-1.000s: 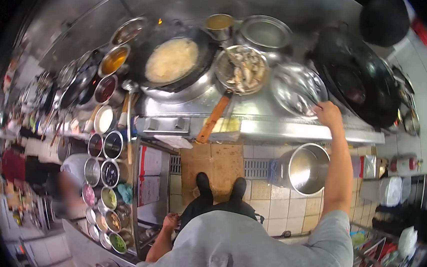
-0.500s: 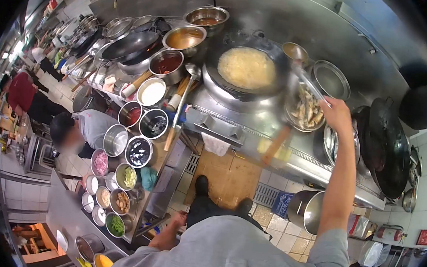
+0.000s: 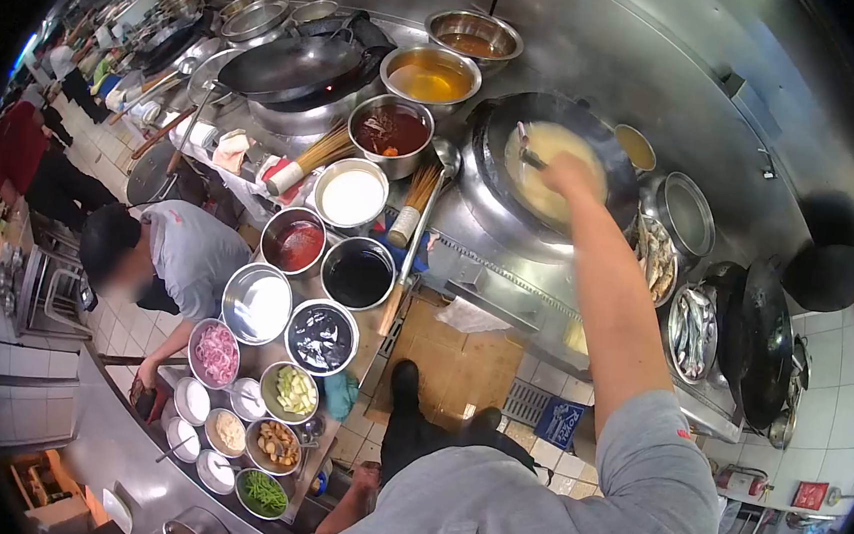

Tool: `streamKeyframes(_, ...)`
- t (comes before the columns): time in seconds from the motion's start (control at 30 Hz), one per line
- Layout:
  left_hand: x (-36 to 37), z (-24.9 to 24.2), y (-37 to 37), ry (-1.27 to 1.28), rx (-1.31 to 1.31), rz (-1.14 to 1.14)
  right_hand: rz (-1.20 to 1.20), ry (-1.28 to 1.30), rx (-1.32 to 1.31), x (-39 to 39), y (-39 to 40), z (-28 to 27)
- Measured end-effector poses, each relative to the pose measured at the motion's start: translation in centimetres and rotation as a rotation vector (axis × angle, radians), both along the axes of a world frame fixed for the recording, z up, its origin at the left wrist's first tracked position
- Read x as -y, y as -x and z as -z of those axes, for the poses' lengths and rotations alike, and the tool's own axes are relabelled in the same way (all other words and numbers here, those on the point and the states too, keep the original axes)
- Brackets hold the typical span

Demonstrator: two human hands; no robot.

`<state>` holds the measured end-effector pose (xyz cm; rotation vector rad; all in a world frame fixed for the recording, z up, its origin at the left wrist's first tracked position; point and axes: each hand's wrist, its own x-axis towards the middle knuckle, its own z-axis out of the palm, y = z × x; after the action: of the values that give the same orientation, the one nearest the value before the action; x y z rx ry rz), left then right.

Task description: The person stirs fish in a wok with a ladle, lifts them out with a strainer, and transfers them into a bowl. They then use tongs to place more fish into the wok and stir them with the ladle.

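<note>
My right hand (image 3: pixel 567 175) is closed on a metal utensil (image 3: pixel 530 153), over the pale, cloudy liquid (image 3: pixel 543 194) in the large wok (image 3: pixel 623 172). Only part of the utensil shows beyond my fingers. To the right of my forearm are a container of browned fish (image 3: pixel 656 260) and a bowl of silvery fish (image 3: pixel 693 333). My left hand (image 3: pixel 365 477) hangs low beside my body with its fingers curled, and no object is visible in it. It is nearest to the edge of the ingredient counter.
Bowls of red sauce (image 3: pixel 390 134), white liquid (image 3: pixel 351 193), dark liquid (image 3: pixel 358 273) and onions (image 3: pixel 214 353) crowd the left counter. A long-handled ladle (image 3: pixel 430 202) lies beside them. Another wok (image 3: pixel 290 68) stands further left. A co-worker (image 3: pixel 183 248) leans over the counter's far side.
My right hand has moved left from above the browned fish to over the wok. The view has shifted. The co-worker's arm now reaches beside the bowls, and the wok's contents look less foamy.
</note>
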<state>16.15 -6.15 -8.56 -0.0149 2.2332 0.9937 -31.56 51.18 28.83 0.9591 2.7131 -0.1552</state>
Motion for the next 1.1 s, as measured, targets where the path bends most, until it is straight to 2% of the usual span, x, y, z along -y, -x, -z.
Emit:
streamKeyframes(0.07, -0.9, -2.3, 1.4, 0.031, 0.109, -0.077, -0.005, -0.004, -0.016, 0.2, 1.3, 1.1)
streamKeyframes(0.17, -1.7, -3.4, 2.6, 0.065, 0.239, -0.134, -0.008, -0.018, -0.004, 2.1, 0.8, 0.0)
streamKeyframes(0.2, -1.6, -3.0, 2.8, 0.061, 0.229, -0.114, -0.019, -0.011, -0.027, 2.0, 0.6, -0.2)
streamKeyframes(0.3, -0.1, 2.5, 2.7, 0.052, 0.214, -0.021, 0.019, -0.012, -0.131, 0.6, -1.8, -2.3)
streamKeyframes(0.37, 0.2, 5.7, 3.3, 0.078, 0.235, 0.058, 0.070, -0.051, -0.172, 0.0, -6.0, -6.2)
streamKeyframes(0.47, -1.1, 5.9, 5.7, 0.117, 0.279, 0.146, 0.154, -0.122, -0.230, -3.9, -14.5, -10.4)
streamKeyframes(0.53, -1.4, 6.4, 6.8, 0.127, 0.175, 0.244, 0.258, -0.161, -0.215, -7.4, -21.3, -12.5)
streamKeyframes(0.57, -1.8, 6.6, 7.2, 0.131, 0.120, 0.280, 0.231, -0.226, -0.272, -11.0, -25.2, -11.6)
streamKeyframes(0.73, -5.2, 5.0, 7.6, 0.079, 0.089, 0.271, 0.410, -0.385, -0.060, -22.6, -44.5, -11.0)
streamKeyframes(0.83, -9.4, 1.1, 6.0, 0.096, 0.064, 0.263, 0.470, -0.301, 0.073, -29.3, -53.2, -7.8)
streamKeyframes(0.97, -13.2, -1.4, 3.0, 0.205, 0.010, 0.299, 0.442, -0.200, 0.074, -34.5, -60.0, -2.2)
streamKeyframes(1.03, -14.3, -2.5, 1.9, 0.262, -0.015, 0.326, 0.441, -0.151, 0.060, -36.3, -61.6, 1.2)
streamKeyframes(1.1, -16.1, -4.0, 0.7, 0.336, -0.007, 0.355, 0.442, -0.119, 0.072, -36.8, -61.6, 2.3)
